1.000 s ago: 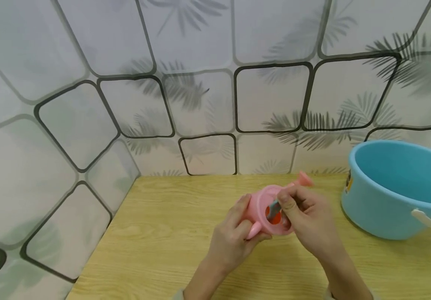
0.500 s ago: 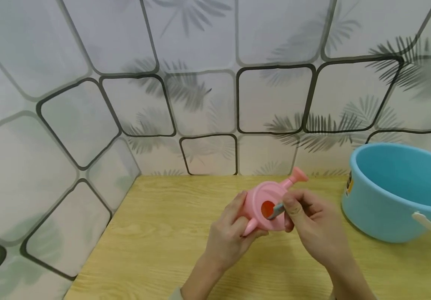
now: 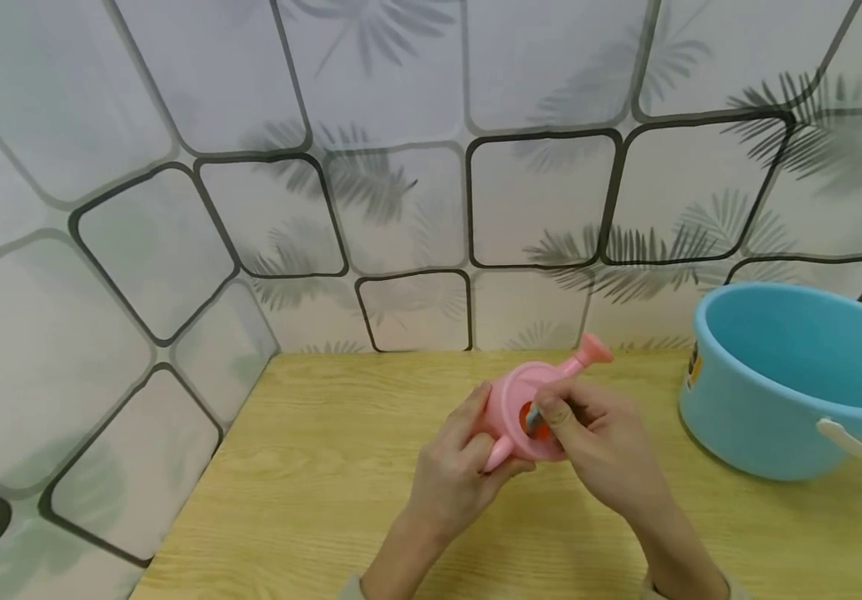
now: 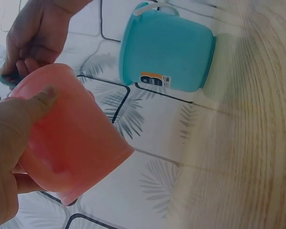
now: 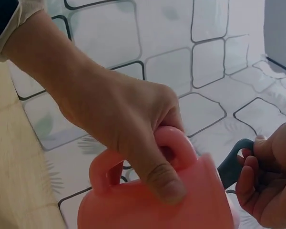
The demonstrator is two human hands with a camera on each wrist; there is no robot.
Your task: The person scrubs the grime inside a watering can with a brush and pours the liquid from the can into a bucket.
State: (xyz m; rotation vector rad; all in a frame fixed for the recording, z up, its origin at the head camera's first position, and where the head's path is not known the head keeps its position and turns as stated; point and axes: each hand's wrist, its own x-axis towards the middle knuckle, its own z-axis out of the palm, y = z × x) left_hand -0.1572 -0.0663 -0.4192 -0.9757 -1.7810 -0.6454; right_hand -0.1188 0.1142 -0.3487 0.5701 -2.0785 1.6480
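Note:
A pink toy watering can (image 3: 524, 382) is held above the table, its round opening turned toward the head camera and its spout (image 3: 592, 350) pointing up right. My left hand (image 3: 452, 462) grips it around the handle and side; in the right wrist view the thumb presses on the pink wall (image 5: 157, 212). My right hand (image 3: 602, 442) pinches a grey-blue tool (image 5: 231, 164) with a curved, loop-like handle end. The tool's other end enters the can's opening, where something orange-red (image 3: 527, 412) shows. Its tip is hidden, so its exact kind cannot be told.
A light blue bucket (image 3: 754, 417) with a white handle (image 3: 859, 442) stands on the wooden table (image 3: 311, 467) to the right. A patterned wall covering (image 3: 408, 208) rises behind the table and along its left side.
My right hand drew the tool partly out to the right half a second ago, then moved left and down into the opening again. The watering can has turned slightly, its spout shifting left.

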